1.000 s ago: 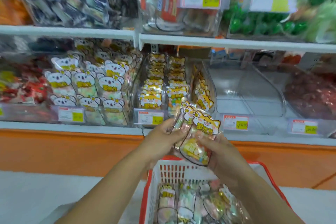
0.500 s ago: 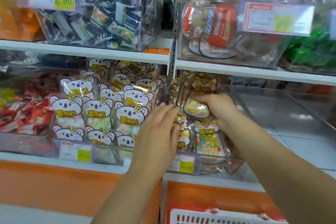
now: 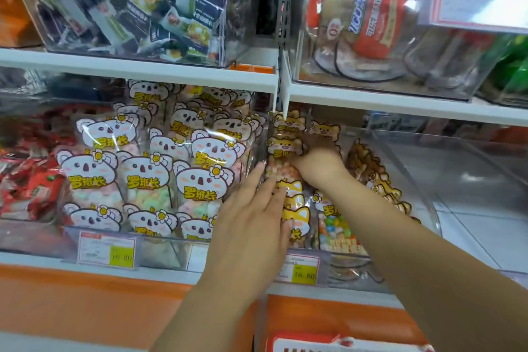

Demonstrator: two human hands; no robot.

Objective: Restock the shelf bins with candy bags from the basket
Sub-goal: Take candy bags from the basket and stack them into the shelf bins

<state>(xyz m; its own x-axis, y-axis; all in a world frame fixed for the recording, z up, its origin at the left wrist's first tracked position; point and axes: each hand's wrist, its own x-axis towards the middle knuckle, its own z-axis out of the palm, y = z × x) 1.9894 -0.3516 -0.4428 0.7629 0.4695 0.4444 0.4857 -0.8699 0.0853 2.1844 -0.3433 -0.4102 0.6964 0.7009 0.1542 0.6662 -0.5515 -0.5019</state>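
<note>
Inside the clear middle bin [image 3: 414,180], a bag [image 3: 280,170] is held upright towards the rear of the left row. It is transparent, with an orange fox-head header bearing yellow script; pink and orange sweets are visible through it. It is gripped by the right hand [image 3: 320,166], whose fingers are curled onto it. Like bags stand in front and are touched by the left hand [image 3: 251,220], which is held flat with its fingers straight. Koala bags [image 3: 200,180] are stocked in the adjoining bin to the left. A basket [image 3: 328,343] rim is noted below.
</note>
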